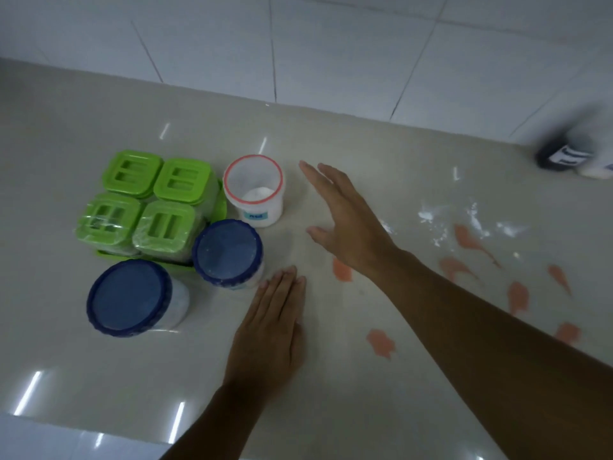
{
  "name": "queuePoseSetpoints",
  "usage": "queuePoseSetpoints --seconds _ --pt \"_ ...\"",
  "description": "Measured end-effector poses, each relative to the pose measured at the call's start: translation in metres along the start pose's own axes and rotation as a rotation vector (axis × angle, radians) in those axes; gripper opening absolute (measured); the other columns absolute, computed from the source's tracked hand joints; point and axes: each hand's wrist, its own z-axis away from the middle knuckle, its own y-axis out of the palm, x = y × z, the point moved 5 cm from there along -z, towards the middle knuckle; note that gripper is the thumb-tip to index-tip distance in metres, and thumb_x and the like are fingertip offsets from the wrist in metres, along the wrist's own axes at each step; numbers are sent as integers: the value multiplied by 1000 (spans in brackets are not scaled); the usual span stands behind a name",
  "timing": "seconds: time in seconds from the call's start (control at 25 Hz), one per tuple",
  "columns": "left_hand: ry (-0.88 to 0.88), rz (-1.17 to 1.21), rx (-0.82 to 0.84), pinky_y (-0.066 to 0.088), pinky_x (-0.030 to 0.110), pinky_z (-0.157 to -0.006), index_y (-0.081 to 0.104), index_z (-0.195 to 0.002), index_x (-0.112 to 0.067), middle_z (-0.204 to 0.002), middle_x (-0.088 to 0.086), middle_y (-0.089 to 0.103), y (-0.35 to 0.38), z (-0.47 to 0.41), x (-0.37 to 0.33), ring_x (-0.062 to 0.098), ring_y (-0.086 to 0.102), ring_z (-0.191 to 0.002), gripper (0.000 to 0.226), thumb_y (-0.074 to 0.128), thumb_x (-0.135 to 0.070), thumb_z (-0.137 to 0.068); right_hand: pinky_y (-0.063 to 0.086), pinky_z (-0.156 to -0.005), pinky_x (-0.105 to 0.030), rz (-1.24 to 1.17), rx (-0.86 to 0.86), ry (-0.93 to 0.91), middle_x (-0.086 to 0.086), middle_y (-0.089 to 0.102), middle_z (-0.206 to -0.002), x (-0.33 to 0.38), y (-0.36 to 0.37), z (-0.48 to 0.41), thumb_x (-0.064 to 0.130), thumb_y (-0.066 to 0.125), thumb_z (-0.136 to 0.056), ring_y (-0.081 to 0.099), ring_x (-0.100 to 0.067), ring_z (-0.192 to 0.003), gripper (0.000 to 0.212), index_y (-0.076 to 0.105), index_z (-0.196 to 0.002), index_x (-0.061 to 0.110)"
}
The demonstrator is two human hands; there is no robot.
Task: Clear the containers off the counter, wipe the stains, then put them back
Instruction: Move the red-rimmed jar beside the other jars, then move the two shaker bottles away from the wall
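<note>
Several containers stand grouped at the left of the beige counter (331, 393): green-lidded boxes (149, 207) in a green tray, two jars with blue lids (129, 298) (229, 250), and an open white tub with a red rim (253, 190) holding white powder. My left hand (268, 330) lies flat, palm down, just right of the nearer blue-lidded jars, holding nothing. My right hand (345, 220) hovers with fingers spread just right of the white tub, not touching it. Orange stains (381, 341) and spilled white powder (431, 214) mark the counter to the right.
A white tiled wall (298, 44) runs along the counter's far edge. A blurred dark and white container (574, 151) stands at the far right by the wall. The counter's front edge (83, 429) lies at the lower left.
</note>
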Motion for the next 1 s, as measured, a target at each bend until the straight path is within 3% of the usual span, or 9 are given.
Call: queuePoseSetpoints --seconds 0.2,0.4,0.56,0.76,1.0 --pt "19 12 28 19 45 -125 37 -153 -8 -162 11 34 3 -49 -41 28 28 -152 54 27 -24 -103 41 -116 -43 14 -182 167 2 30 -159 -68 -55 50 19 64 -91 33 -14 -147 73 31 -155 25" --pt "137 29 70 21 45 -125 44 -149 -4 -155 15 44 16 -144 -136 32 37 -147 59 20 -30 -101 43 -114 -40 46 -337 298 -1 38 -155 -140 -111 95 19 62 -91 40 -17 -143 63 40 -150 22" --pt "182 79 119 12 38 -128 31 -155 -9 -162 11 34 42 -205 -205 26 25 -152 69 10 -38 -96 39 -109 -25 65 -428 372 -3 45 -149 -192 -152 125 16 62 -90 47 -16 -135 60 44 -147 18" --pt "187 170 151 6 35 -128 21 -158 -10 -166 9 23 74 -276 -282 22 15 -155 56 23 -28 -106 36 -107 -24 122 -541 482 -4 42 -150 -267 -216 146 15 61 -90 44 -16 -136 61 41 -148 14" --pt "136 245 108 17 35 -123 26 -155 -7 -161 13 31 89 -352 -342 26 26 -150 57 39 -29 -104 26 -99 -12 103 -627 582 -6 34 -156 -337 -276 138 18 62 -92 39 -17 -140 71 29 -155 12"
